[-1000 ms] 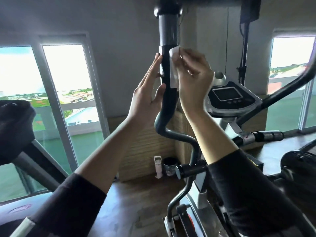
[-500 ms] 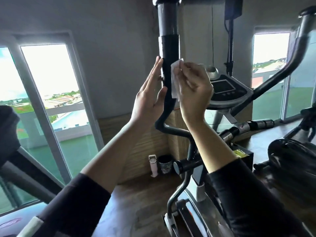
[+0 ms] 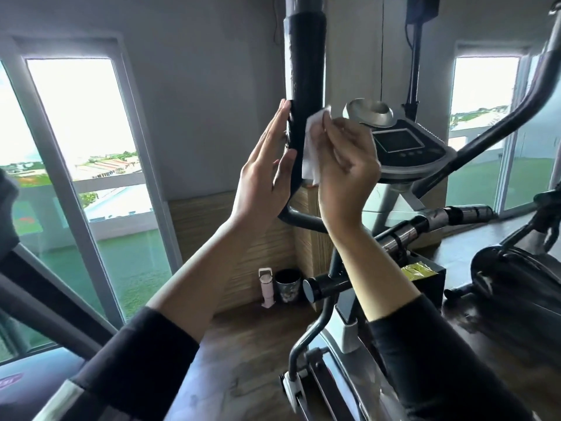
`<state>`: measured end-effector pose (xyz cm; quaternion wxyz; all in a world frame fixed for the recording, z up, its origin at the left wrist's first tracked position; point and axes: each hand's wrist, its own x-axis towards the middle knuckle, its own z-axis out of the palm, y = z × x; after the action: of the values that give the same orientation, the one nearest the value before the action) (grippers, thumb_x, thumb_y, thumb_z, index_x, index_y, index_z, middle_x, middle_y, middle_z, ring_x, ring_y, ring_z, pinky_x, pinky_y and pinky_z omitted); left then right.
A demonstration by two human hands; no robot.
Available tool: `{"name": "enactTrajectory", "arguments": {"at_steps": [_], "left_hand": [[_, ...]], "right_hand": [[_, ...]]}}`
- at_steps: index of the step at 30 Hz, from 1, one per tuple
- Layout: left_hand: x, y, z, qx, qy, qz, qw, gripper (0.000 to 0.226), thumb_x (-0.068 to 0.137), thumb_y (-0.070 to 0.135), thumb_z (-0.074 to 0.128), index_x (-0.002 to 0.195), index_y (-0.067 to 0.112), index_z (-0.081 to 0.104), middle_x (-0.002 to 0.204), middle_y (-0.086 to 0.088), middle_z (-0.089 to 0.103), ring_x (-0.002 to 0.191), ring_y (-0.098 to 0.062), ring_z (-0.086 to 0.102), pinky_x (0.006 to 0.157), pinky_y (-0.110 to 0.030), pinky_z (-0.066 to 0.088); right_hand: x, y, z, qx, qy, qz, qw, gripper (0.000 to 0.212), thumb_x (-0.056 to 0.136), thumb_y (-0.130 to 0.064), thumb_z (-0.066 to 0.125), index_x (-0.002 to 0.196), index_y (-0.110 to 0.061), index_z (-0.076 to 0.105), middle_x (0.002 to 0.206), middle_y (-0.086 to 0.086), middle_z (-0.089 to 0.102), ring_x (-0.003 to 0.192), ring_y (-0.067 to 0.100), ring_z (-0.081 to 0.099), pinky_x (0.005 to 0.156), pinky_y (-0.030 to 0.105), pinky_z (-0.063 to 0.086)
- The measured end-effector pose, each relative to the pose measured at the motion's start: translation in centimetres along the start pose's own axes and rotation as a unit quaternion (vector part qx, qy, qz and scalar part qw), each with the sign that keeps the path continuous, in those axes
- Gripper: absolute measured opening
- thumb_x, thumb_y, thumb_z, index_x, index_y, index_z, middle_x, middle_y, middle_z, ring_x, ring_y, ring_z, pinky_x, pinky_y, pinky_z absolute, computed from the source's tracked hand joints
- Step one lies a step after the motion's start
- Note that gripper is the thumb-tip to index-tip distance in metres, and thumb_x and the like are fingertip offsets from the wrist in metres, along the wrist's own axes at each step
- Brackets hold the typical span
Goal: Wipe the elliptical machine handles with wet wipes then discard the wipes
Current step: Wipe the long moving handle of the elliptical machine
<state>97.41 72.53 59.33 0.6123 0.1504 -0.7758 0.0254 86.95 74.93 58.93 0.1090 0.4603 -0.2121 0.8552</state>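
Head view: two hands work a wet wipe on the near elliptical handle

The right hand (image 3: 346, 174) has its fingers curled round a white wet wipe (image 3: 312, 147), pressing it flat against the right side of the upright black handle (image 3: 305, 95) — a pinch like that keeps the sheet spread over the foam rather than bunched. The left hand (image 3: 264, 174) lies straight-fingered against the opposite side of the handle, gripping nothing; judging by the pose, it braces the swinging bar so the wiping pressure does not push it away. The wipe sits between the two hands, touching the grip just above its bend. Beyond the right hand are the console (image 3: 406, 147) and the other handle (image 3: 516, 123), which I judge not yet wiped — below the hands, by the wall, a small dark bin (image 3: 287, 285) looks a likely place for the used wipe.
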Motion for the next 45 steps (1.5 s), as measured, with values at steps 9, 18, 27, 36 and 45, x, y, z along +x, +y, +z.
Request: {"name": "enactTrajectory", "arguments": {"at_steps": [9, 18, 27, 36, 45], "left_hand": [[-1.9, -2.5, 0.5, 0.027, -0.019, -0.023, 0.999, 0.056, 0.098, 0.015, 0.046, 0.149, 0.029, 0.025, 0.121, 0.047, 0.044, 0.117, 0.009, 0.048, 0.1, -0.025, 0.047], [-2.7, -4.0, 0.4, 0.012, -0.03, -0.024, 0.999, 0.056, 0.098, 0.004, 0.048, 0.145, 0.026, 0.026, 0.137, 0.026, 0.039, 0.118, 0.024, 0.041, 0.097, -0.005, 0.037], [-3.6, -6.6, 0.5, 0.031, -0.049, -0.079, 0.995, 0.048, 0.1, 0.018, 0.048, 0.139, 0.044, 0.037, 0.114, 0.048, 0.048, 0.108, 0.022, 0.048, 0.092, -0.008, 0.043], [-4.8, -8.9, 0.6, 0.05, -0.071, -0.095, 0.992, 0.045, 0.1, 0.02, 0.049, 0.138, 0.04, 0.037, 0.119, 0.031, 0.056, 0.11, 0.013, 0.054, 0.096, -0.012, 0.044], [-5.4, -10.3, 0.6, 0.048, -0.082, -0.121, 0.988, 0.039, 0.1, 0.022, 0.05, 0.139, 0.026, 0.048, 0.113, 0.019, 0.063, 0.102, 0.018, 0.055, 0.088, -0.009, 0.044]], "right_hand": [[-3.8, 3.4, -1.6, -0.012, -0.033, 0.034, 0.999, 0.019, 0.083, -0.002, 0.068, 0.1, 0.006, 0.069, 0.093, 0.005, 0.063, 0.088, 0.012, 0.062, 0.082, 0.027, 0.052], [-2.7, 2.9, -0.9, -0.015, 0.008, -0.049, 0.999, 0.017, 0.079, -0.001, 0.072, 0.094, 0.007, 0.07, 0.09, 0.012, 0.064, 0.084, 0.02, 0.064, 0.076, 0.031, 0.055], [-6.4, 6.8, -1.3, -0.036, -0.039, -0.003, 0.999, 0.016, 0.08, -0.001, 0.069, 0.094, 0.008, 0.07, 0.093, 0.017, 0.065, 0.086, 0.022, 0.065, 0.081, 0.018, 0.05], [-7.5, 8.7, -1.0, -0.063, -0.038, -0.04, 0.997, 0.011, 0.079, 0.001, 0.071, 0.088, 0.008, 0.071, 0.091, 0.017, 0.064, 0.083, 0.02, 0.062, 0.078, 0.019, 0.049], [-8.6, 9.6, -0.8, -0.051, -0.044, 0.014, 0.998, 0.016, 0.081, -0.004, 0.07, 0.093, 0.006, 0.071, 0.092, 0.017, 0.066, 0.086, 0.026, 0.064, 0.08, 0.022, 0.05]]}}
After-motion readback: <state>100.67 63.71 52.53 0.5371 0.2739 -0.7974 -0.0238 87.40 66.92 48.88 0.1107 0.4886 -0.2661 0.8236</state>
